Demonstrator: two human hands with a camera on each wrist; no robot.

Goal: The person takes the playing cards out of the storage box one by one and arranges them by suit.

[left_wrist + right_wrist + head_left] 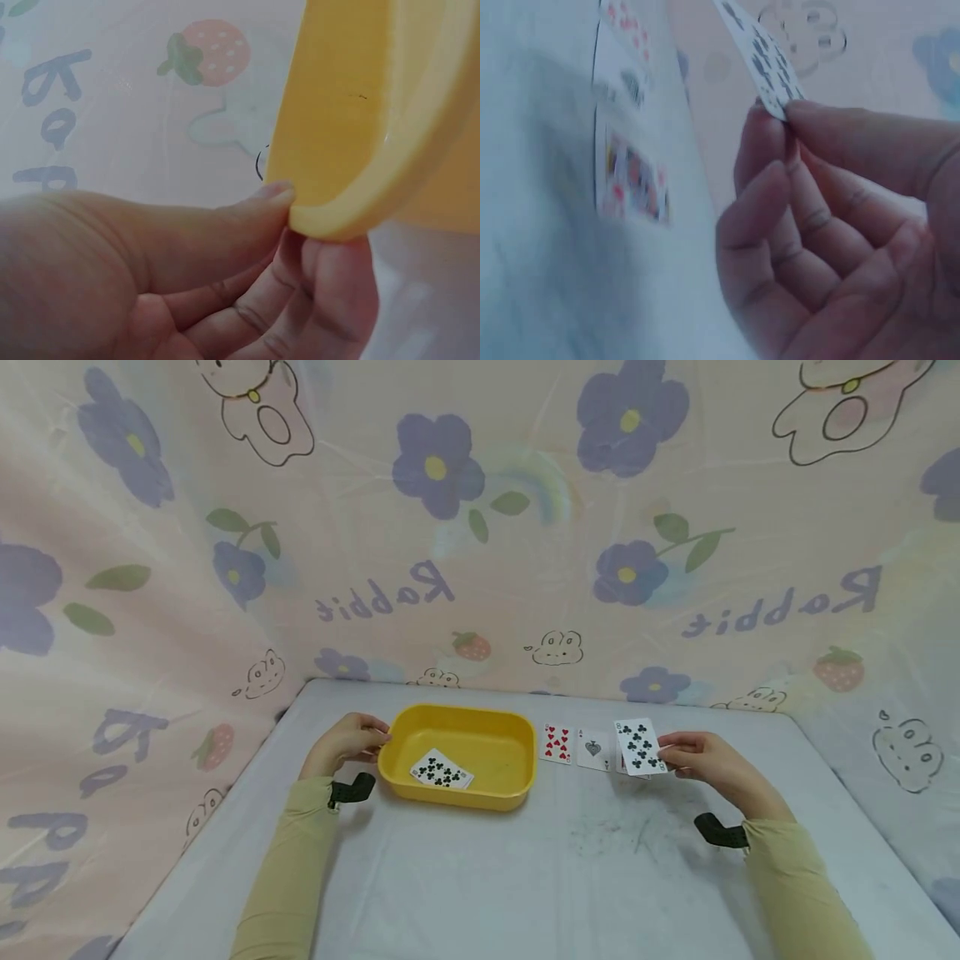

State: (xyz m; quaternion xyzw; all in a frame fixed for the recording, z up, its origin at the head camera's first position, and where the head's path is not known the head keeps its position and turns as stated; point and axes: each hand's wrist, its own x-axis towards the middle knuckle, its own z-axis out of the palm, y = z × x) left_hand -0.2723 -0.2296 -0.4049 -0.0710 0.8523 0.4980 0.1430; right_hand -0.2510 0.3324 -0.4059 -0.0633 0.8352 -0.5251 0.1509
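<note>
My left hand [347, 745] pinches the rim of a yellow plastic tub [459, 714] at its left end. In the left wrist view, the thumb lies along the edge and the fingers curl beneath it. A few playing cards of clubs [441, 770] lie in the tub. My right hand [701, 766] pinches a clubs playing card [639, 747] by its edge between thumb and fingers, raised over the row of cards. A face card with red marks [634, 180] lies under it on the table, mostly hidden in the head view.
To the right of the tub lie a red hearts card [557, 744] and an ace of spades [593, 750], in line with the face card. The white-covered table [480, 877] meets a printed fabric backdrop [517, 552] at the back and sides.
</note>
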